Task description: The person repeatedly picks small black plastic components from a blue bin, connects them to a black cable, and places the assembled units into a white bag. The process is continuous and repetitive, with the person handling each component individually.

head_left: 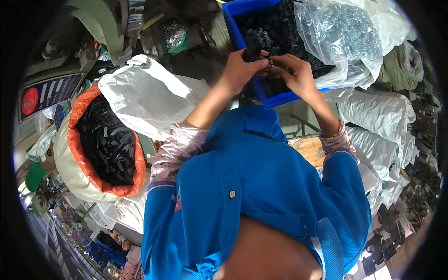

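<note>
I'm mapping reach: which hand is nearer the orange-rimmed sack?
Left. The left hand is up and right of the orange-rimmed sack; the right hand is farther right.

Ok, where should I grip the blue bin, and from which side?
Probably by the left rim of the blue bin, beyond the left hand, coming from the left: that straight edge shows bare, while the clear bag lies over the right part.
</note>
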A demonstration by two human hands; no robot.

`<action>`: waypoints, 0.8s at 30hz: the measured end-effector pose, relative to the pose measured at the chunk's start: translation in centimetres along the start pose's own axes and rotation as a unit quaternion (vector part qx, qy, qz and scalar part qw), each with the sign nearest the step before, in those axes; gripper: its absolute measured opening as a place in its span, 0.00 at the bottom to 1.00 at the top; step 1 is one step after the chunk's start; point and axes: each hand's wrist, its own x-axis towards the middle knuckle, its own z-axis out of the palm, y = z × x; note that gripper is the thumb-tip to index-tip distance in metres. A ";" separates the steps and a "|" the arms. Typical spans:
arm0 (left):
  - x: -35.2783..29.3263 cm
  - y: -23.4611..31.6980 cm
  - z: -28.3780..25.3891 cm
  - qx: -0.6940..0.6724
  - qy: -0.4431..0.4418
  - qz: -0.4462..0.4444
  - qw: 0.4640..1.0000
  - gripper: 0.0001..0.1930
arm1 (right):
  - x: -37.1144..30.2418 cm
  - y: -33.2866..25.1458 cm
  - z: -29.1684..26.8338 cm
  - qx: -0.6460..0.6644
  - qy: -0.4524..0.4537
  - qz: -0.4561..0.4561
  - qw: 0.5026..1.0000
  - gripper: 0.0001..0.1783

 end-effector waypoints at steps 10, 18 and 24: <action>-1.5 0.9 -2.4 -0.076 0.018 0.021 0.997 0.08 | 1.3 5.6 0.8 -0.151 -0.026 0.120 0.981 0.21; -2.8 0.8 -2.5 -0.056 0.017 0.075 0.995 0.10 | 1.2 9.4 5.1 -0.241 -0.173 0.163 0.941 0.27; -3.5 0.4 -3.1 -0.033 0.037 0.117 0.992 0.10 | 0.4 4.9 2.0 0.152 -0.084 0.246 0.953 0.23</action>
